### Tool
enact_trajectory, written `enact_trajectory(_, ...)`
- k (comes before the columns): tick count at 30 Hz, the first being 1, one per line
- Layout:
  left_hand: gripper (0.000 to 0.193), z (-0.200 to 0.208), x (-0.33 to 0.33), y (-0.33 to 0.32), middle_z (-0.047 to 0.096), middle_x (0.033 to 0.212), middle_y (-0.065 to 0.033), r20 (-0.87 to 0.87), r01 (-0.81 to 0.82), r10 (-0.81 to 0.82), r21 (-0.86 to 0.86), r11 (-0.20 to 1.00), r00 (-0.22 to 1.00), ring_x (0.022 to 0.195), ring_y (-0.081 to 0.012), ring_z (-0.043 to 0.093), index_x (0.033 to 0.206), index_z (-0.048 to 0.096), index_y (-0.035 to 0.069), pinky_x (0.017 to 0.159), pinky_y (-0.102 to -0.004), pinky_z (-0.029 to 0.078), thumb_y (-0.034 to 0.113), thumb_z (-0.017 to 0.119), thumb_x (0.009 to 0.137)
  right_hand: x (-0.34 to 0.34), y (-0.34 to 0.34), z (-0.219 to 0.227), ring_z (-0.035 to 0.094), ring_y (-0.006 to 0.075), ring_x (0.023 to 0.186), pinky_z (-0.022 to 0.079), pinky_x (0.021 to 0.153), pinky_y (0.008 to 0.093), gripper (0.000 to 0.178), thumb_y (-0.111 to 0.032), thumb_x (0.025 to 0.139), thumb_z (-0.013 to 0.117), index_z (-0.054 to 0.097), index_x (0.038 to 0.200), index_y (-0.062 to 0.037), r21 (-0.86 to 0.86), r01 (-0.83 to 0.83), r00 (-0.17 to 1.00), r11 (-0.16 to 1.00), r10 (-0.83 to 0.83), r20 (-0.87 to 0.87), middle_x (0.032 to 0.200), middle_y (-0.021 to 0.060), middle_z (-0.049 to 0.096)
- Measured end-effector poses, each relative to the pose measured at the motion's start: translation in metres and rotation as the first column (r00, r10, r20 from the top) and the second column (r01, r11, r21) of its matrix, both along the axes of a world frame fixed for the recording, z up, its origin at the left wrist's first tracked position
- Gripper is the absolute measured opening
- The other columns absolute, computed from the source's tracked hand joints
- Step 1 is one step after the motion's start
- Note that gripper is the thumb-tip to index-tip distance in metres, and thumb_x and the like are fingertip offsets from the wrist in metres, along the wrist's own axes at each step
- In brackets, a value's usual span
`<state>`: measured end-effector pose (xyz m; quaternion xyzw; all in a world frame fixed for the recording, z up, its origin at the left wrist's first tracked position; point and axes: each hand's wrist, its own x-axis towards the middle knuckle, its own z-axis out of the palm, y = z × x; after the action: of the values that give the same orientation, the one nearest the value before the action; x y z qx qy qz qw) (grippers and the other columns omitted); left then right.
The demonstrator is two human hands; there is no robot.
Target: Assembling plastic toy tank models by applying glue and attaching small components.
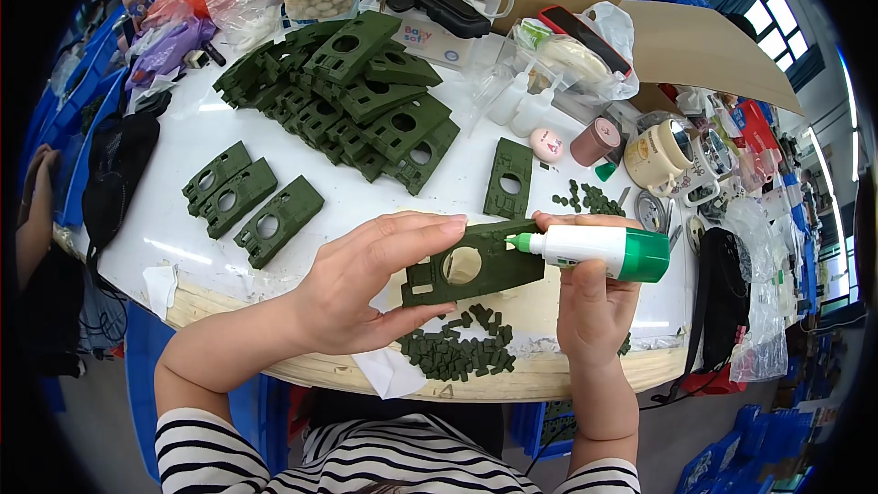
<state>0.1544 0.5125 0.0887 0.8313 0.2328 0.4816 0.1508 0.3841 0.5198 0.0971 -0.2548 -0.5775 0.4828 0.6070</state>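
My left hand [343, 279] grips a dark green plastic toy tank hull [508, 279] by its left end, thumb below and fingers above. The hull has a large round hole and is held over the table's near edge. In my right hand [596, 311] is a white glue bottle [585, 245] with a green base, lying nearly level. Its green nozzle points left at the hull's upper edge; whether the tip touches cannot be told. Below the hull lies a heap of small green plastic pieces [457, 348]. Another hull [508, 174] rests just beyond my hands.
A large stack of green hulls [366, 91] fills the back left, with three hulls [279, 220] apart from it. More small pieces [590, 201] lie at right, near a mug [657, 155] and a pink-brown spool [594, 140]. A cardboard box [713, 50] stands behind.
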Motion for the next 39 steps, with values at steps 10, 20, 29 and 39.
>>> enact_trajectory(10,0.066,-0.0037,0.0042,-0.0016,0.058,0.115,-0.0179,0.108,-0.032,0.037,-0.055,0.998,0.993,0.098,-0.0309,0.060,0.122,0.046,-0.004,0.082,-0.0354,0.050,0.004,0.077,0.065,0.0012,0.0038,-0.0008,0.059,0.0251,0.100,0.047,0.086,0.0349,0.032,-0.021,0.088,0.060,0.051,0.108,0.0026,0.016,-0.004,1.000,1.000,0.004,0.005,0.103,0.0155,0.059)
enact_trajectory(20,0.066,-0.0052,0.0048,-0.0004,0.057,0.115,-0.0178,0.127,-0.021,0.026,-0.038,0.999,0.992,0.097,-0.0307,0.061,0.122,0.046,-0.003,0.083,-0.0356,0.050,0.004,0.077,0.065,0.0013,0.0014,-0.0021,0.058,0.0265,0.103,0.047,0.087,0.0356,0.027,-0.011,0.087,0.059,0.051,0.109,0.0028,0.018,-0.013,1.000,1.000,0.013,0.008,0.106,0.0156,0.058)
enact_trajectory(29,0.066,-0.0052,0.0046,-0.0006,0.057,0.116,-0.0177,0.119,-0.024,0.028,-0.037,0.999,0.993,0.098,-0.0311,0.060,0.122,0.045,-0.003,0.083,-0.0359,0.050,0.004,0.077,0.065,-0.0006,0.0004,0.0006,0.058,0.0263,0.103,0.047,0.087,0.0359,0.026,-0.012,0.087,0.059,0.051,0.107,0.0034,0.015,-0.004,1.000,1.000,0.004,0.007,0.105,0.0164,0.058)
enact_trajectory(39,0.066,-0.0056,0.0041,-0.0009,0.056,0.116,-0.0175,0.116,-0.022,0.029,-0.066,0.998,0.993,0.099,-0.0307,0.060,0.123,0.045,-0.003,0.084,-0.0353,0.050,0.004,0.077,0.065,-0.0001,0.0014,-0.0002,0.058,0.0257,0.101,0.044,0.091,0.0406,0.032,-0.020,0.090,0.057,0.047,0.112,0.0013,-0.051,-0.049,0.996,0.997,0.045,-0.083,0.105,0.0149,0.057)
